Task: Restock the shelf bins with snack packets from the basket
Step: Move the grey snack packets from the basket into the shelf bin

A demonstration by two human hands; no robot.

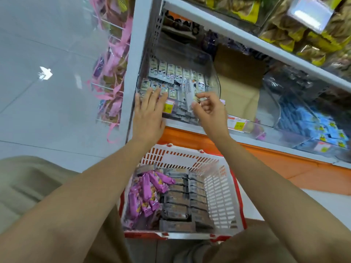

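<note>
A clear plastic shelf bin (213, 73) on the bottom shelf holds rows of small grey-and-white snack packets (171, 72). My left hand (149, 112) lies flat with straight fingers against the bin's front edge, fingertips on the front row. My right hand (209, 109) pinches one white packet (190, 93) between thumb and fingers and holds it upright over the bin's right front corner. Below, a white-and-red basket (222, 194) on the floor contains purple packets (148, 192) on its left and stacked grey packets (182, 198) in the middle.
A cardboard box (239, 86) sits right of the bin. Further right another clear bin holds blue packets (311, 122). The upper shelf (247, 37) carries yellow-and-brown bags. Pink-ribboned bags (114, 76) hang on the shelf's end. Grey tiled floor (47, 92) lies to the left.
</note>
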